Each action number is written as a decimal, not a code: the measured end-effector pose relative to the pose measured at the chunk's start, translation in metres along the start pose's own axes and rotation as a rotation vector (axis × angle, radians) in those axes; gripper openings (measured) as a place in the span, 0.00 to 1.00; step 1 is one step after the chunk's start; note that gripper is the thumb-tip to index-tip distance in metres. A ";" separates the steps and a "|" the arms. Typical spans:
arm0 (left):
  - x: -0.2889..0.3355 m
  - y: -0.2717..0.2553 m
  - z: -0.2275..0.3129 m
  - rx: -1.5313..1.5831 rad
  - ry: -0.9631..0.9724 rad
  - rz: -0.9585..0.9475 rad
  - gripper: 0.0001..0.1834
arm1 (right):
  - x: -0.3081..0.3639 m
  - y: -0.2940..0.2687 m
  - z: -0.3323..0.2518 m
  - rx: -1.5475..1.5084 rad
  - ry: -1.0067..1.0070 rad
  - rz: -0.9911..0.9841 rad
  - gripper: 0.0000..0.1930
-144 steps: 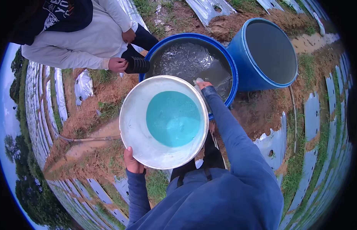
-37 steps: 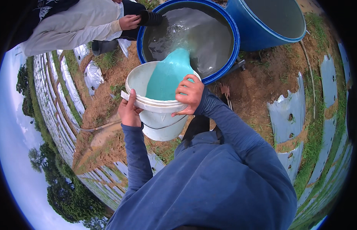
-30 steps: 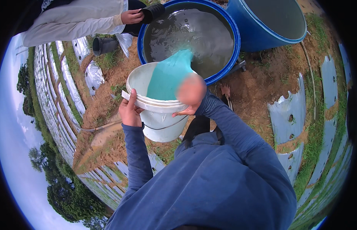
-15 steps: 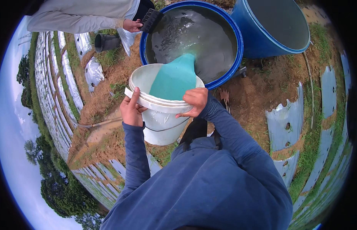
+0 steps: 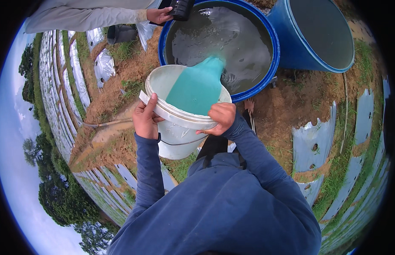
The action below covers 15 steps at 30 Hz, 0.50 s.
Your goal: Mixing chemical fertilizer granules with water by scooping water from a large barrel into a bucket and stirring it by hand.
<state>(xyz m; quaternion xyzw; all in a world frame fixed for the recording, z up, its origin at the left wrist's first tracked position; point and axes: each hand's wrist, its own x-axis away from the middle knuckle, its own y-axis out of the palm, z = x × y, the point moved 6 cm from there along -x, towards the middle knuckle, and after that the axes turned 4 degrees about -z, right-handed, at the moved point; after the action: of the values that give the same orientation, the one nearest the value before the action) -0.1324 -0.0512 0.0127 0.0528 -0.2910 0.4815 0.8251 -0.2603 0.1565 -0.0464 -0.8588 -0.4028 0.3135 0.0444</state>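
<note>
A white plastic bucket (image 5: 180,138) is tipped forward between my hands. Turquoise liquid (image 5: 195,91) runs over its far rim into a blue drum (image 5: 275,51) of dark, rippling water. My left hand (image 5: 146,117) grips the bucket's near rim on the left, thumb on top. On the right side of the same rim, my right hand (image 5: 220,117) is closed, its fingers wrapped over the edge. The bucket's thin wire handle hangs down along its near side.
Another person's hand (image 5: 160,15) holds a black ridged object (image 5: 181,9) beside the drum's far-left rim. A second blue drum (image 5: 291,46) leans at the right. A dark bucket (image 5: 121,34) lies at the left. Silver plastic mulch strips (image 5: 314,146) cover rows of soil, and a hose (image 5: 114,123) crosses the mud.
Turquoise liquid keeps pouring as my hands hold the tilted bucket. The other person's hand and black object have moved up and right. The drums sit slightly further right in view.
</note>
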 end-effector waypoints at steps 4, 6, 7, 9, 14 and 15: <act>-0.002 0.003 0.000 -0.011 -0.009 -0.012 0.18 | 0.000 0.000 0.005 -0.014 0.011 0.007 0.34; -0.004 0.000 -0.002 -0.017 -0.015 -0.009 0.18 | -0.001 -0.001 0.006 -0.034 0.006 0.018 0.34; -0.004 0.000 -0.003 -0.023 -0.016 -0.012 0.18 | 0.000 -0.002 0.006 -0.038 0.009 0.015 0.34; -0.002 0.003 -0.001 -0.018 -0.021 -0.002 0.18 | 0.001 -0.001 0.008 -0.046 0.043 -0.043 0.30; -0.003 0.013 0.002 -0.024 -0.020 -0.002 0.18 | 0.000 -0.009 0.015 -0.056 0.042 -0.031 0.30; -0.005 0.015 0.002 -0.029 -0.019 -0.006 0.18 | 0.001 -0.010 0.017 -0.058 0.046 -0.033 0.31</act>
<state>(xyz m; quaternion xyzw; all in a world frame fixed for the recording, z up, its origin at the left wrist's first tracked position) -0.1477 -0.0474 0.0092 0.0461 -0.3056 0.4743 0.8243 -0.2764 0.1606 -0.0576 -0.8600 -0.4245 0.2812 0.0338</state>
